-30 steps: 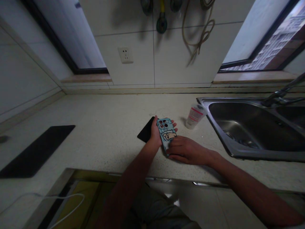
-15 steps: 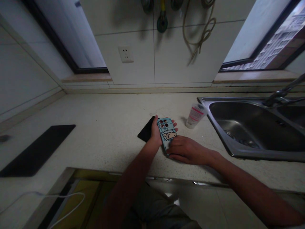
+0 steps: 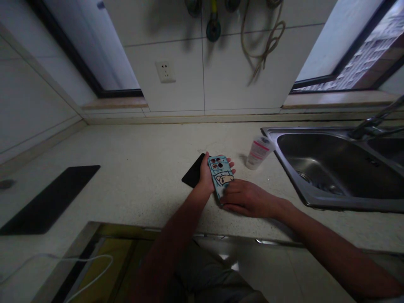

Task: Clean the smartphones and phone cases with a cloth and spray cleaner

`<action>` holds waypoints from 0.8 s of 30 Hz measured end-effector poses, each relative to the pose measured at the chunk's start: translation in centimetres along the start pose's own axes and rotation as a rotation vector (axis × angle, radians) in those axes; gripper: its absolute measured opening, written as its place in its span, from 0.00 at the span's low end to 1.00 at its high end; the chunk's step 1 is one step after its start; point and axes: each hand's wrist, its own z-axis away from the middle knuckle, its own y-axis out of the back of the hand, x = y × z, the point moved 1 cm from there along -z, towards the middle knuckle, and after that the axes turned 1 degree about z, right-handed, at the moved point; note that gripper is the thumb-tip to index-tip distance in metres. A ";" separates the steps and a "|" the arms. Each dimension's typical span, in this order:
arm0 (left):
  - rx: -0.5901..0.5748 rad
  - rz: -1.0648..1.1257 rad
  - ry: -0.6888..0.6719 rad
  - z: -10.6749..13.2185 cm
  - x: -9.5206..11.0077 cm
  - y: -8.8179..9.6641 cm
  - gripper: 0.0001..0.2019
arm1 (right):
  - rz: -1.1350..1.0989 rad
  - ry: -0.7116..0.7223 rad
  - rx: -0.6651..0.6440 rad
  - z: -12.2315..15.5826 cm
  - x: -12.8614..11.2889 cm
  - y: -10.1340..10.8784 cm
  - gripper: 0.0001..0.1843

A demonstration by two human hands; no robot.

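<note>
A light blue phone case (image 3: 220, 168) with a cartoon animal on its back lies in my left hand (image 3: 206, 174). My left thumb runs along one edge, and fingertips show past the other. Skin tones show through its camera holes. My right hand (image 3: 241, 198) grips the near end of the case, fingers bent over it and hiding that corner. Partly under my left hand, a flat black slab (image 3: 192, 172) with rounded corners, the look of a phone, rests on the counter (image 3: 151, 168).
To the right stands a clear plastic cup (image 3: 258, 152) with pink print, beside the steel sink (image 3: 298, 198) and its tap (image 3: 366, 126). A black glossy panel (image 3: 50, 200) is set at the left. A white cable (image 3: 94, 257) hangs below the counter's edge.
The view has shifted very slightly. Both hands and the phone case stay in nearly the same place and grip.
</note>
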 end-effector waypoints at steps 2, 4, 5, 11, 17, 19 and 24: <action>0.001 -0.007 -0.001 0.0 0.0 0.0 0.27 | 0.003 0.002 -0.004 0.0 0.0 0.0 0.15; 0.007 -0.003 0.000 0.0 0.0 0.0 0.26 | 0.010 0.002 -0.007 0.0 0.1 -0.1 0.15; 0.010 -0.001 0.002 0.0 0.0 0.0 0.26 | 0.011 0.001 -0.009 0.0 0.1 -0.1 0.15; 0.021 0.020 0.006 0.2 0.0 -0.2 0.26 | 0.005 -0.004 -0.018 0.0 0.1 0.0 0.14; 0.014 0.038 0.012 0.2 0.0 -0.3 0.26 | -0.008 -0.013 -0.015 0.1 0.2 0.1 0.15; 0.016 0.032 0.007 0.2 0.0 -0.2 0.26 | -0.012 -0.016 -0.013 0.1 0.2 0.0 0.15; 0.011 0.016 0.002 0.1 -0.1 0.0 0.27 | -0.011 -0.013 -0.014 0.1 0.4 0.1 0.16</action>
